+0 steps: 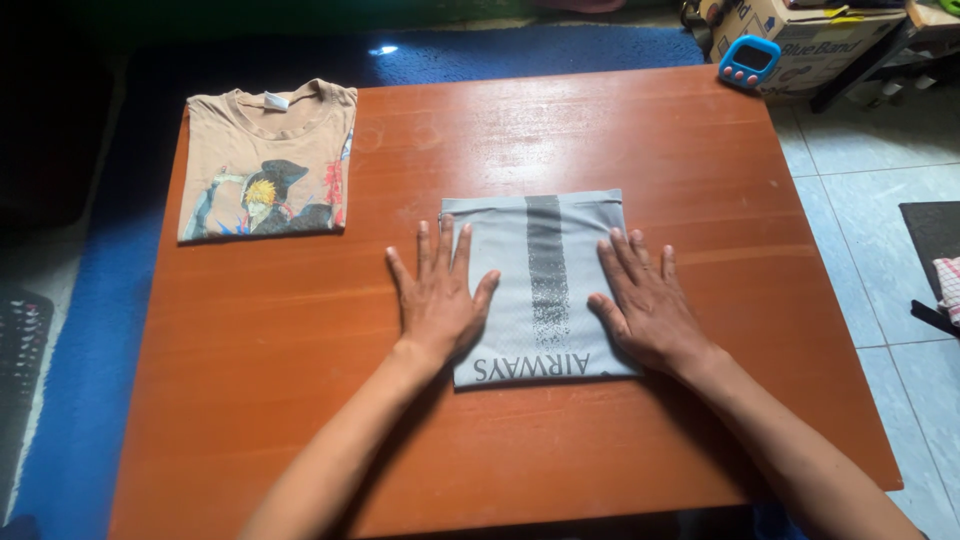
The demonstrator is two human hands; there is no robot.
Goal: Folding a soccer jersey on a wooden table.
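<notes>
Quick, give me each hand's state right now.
Left hand: open, flat on the grey shirt, holding nothing.
Right hand: open, flat on the same shirt, holding nothing.

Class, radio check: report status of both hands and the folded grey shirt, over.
Left hand and right hand open, flat on folded grey fabric shirt. Shirt square on orange-brown wooden table. Folded tan printed shirt apart, far left. Nothing obstructing.

Two folded shirts lie on one desk (300, 400): one grey shirt (540, 290) and one tan printed shirt (268, 165). Two hands rest there, one left hand (438, 300) and one right hand (645, 305). One blue timer (749, 60) sits by one cardboard box (800, 40).
</notes>
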